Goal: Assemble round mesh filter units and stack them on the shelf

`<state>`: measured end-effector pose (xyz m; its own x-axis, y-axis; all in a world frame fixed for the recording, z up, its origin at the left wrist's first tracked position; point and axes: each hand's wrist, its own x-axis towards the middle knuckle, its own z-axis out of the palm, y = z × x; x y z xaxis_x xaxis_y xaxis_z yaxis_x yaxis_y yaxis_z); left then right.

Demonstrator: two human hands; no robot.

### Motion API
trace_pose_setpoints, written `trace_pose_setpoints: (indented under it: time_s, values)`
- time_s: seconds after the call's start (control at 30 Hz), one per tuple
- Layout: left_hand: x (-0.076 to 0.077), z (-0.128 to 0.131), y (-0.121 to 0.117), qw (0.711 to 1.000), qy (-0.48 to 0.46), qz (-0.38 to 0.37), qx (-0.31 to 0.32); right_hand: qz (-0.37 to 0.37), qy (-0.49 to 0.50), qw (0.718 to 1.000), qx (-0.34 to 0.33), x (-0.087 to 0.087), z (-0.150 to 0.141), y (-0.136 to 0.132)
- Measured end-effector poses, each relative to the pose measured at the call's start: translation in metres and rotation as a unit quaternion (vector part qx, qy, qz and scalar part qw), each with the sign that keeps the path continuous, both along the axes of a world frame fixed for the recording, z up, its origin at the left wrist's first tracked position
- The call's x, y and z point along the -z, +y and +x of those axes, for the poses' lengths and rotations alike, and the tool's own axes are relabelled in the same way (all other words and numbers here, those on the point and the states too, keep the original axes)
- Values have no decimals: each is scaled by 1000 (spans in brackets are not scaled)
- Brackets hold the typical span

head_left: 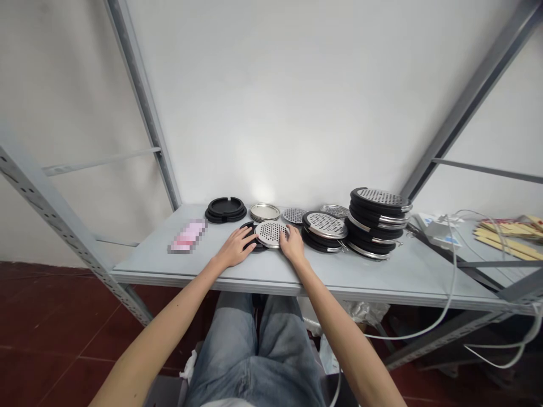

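Observation:
A round perforated metal disc lies partly over a black round holder near the table's front. My right hand grips the disc's right edge, thumb on top. On the holder's left side, my left hand has its fingers curled over the rim; its thumb is hidden. Behind my hands sit a stack of black round holders, a pile of plain metal discs and more perforated discs. Right of my right hand stands a low stack of holders fitted with perforated discs.
A taller stack of fitted holders rises at the right. A blurred pink item lies at the left of the grey table. Metal posts frame the table. A white cable hangs near yellow strips at far right.

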<state>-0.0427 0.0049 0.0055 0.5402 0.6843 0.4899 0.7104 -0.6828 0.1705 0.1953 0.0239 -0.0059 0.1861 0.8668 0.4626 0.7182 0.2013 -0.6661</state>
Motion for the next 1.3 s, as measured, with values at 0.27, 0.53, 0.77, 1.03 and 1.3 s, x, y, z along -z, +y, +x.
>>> trace_pose_setpoints:
  time_s: [0.27, 0.53, 0.77, 1.03, 1.3]
  values:
    - [-7, 0, -7, 996, -86, 22, 8, 20, 8, 1000, -16, 5, 3, 2]
    - [-3, -4, -1, 972, -220, 66, -57, 35, 3, 999, -30, 8, 3, 3]
    - [-3, -7, -3, 960, -277, 27, -30, 19, 0, 999, -28, 3, 3, -1]
    - [-6, -13, 4, 836, -525, -159, 10, 22, -1, 999, -23, 3, 3, -1]
    - [2, -19, 16, 831, -527, -168, -56, 36, 7, 999, -28, 6, 4, 1]
